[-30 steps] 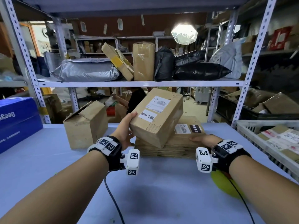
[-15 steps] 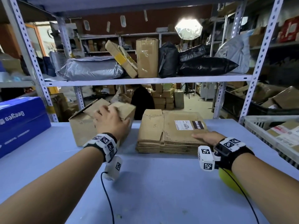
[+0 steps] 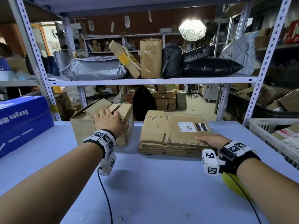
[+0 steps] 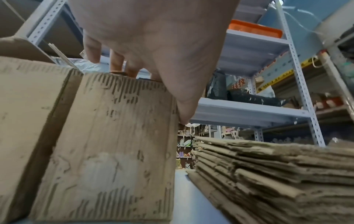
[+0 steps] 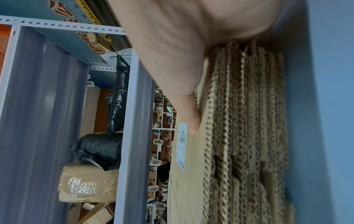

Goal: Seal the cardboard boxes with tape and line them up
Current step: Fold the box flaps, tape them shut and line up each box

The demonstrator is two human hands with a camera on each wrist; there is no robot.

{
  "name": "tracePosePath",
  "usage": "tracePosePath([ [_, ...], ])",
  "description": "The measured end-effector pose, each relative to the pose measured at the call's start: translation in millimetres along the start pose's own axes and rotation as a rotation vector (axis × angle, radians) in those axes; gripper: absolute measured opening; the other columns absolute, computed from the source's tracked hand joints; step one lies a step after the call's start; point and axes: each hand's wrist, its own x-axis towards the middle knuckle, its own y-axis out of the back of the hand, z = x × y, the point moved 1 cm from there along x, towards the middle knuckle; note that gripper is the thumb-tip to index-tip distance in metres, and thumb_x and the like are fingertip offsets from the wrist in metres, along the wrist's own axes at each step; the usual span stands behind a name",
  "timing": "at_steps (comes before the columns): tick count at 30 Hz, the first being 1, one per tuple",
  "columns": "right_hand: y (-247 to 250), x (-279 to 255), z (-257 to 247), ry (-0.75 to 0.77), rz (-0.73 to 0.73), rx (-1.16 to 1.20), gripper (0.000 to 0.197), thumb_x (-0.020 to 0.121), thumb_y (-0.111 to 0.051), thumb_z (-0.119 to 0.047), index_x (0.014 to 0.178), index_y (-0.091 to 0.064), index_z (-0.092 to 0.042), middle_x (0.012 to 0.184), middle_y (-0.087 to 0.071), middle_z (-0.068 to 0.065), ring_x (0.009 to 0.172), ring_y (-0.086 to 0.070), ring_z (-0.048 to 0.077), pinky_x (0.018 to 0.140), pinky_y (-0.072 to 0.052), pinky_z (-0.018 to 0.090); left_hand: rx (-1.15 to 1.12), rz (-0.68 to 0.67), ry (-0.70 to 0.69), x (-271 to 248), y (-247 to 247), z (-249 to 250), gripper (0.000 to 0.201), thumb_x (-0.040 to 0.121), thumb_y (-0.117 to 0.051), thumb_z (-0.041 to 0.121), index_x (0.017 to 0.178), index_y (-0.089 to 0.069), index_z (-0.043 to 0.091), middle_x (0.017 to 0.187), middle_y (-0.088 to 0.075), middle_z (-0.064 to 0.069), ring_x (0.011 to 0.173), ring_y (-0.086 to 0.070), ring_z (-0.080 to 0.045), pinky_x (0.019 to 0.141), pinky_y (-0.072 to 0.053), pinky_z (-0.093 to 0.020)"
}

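Note:
Two brown cardboard boxes stand side by side at the table's back left. The left box has a flap raised. My left hand grips the right box, fingers over its top flaps and thumb down its right side; the left wrist view shows the hand on the box. To the right lies a stack of flattened cardboard boxes. My right hand rests flat on its near right corner, seen close in the right wrist view as hand on stack.
A blue carton sits at the far left and a white crate of parcels at the right edge. A yellow object shows under my right forearm. A shelf of parcels hangs over the table's back.
My left hand carried the labelled box from above the flat stack to the left and set it down beside the open-flapped box. The right hand stayed on the stack.

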Motion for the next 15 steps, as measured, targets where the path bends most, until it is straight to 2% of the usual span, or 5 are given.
tracePosePath([
  [2,-0.1,-0.5,-0.7,-0.006,-0.009,0.011,0.070,0.064,-0.088,-0.053,0.114,-0.064,-0.011,0.112,-0.072,0.012,0.101,-0.069,0.034,0.097,-0.053,0.048,0.004,0.004,0.004,3.1,-2.2,-2.0,0.072,0.078,-0.045,0.083,0.120,-0.057,0.025,0.125,-0.056,-0.010,0.119,-0.047,-0.033,0.097,-0.037,-0.048],
  [6,-0.7,-1.0,-0.1,-0.008,-0.007,0.011,0.068,0.062,-0.088,-0.055,0.111,-0.066,-0.012,0.107,-0.073,0.011,0.097,-0.070,0.034,0.096,-0.054,0.047,0.014,-0.006,0.011,10.8,-3.0,-4.0,0.071,0.078,-0.048,0.082,0.119,-0.058,0.025,0.124,-0.056,-0.009,0.117,-0.048,-0.033,0.093,-0.038,-0.047],
  [15,0.7,1.7,-1.2,-0.011,-0.041,-0.002,0.083,0.061,-0.088,-0.056,0.124,-0.062,-0.008,0.120,-0.069,0.014,0.107,-0.067,0.035,0.100,-0.051,0.049,0.100,-0.041,0.085,28.0,-9.1,-32.1,0.064,0.082,-0.052,0.075,0.124,-0.060,0.028,0.124,-0.055,-0.008,0.116,-0.049,-0.030,0.092,-0.039,-0.043],
])
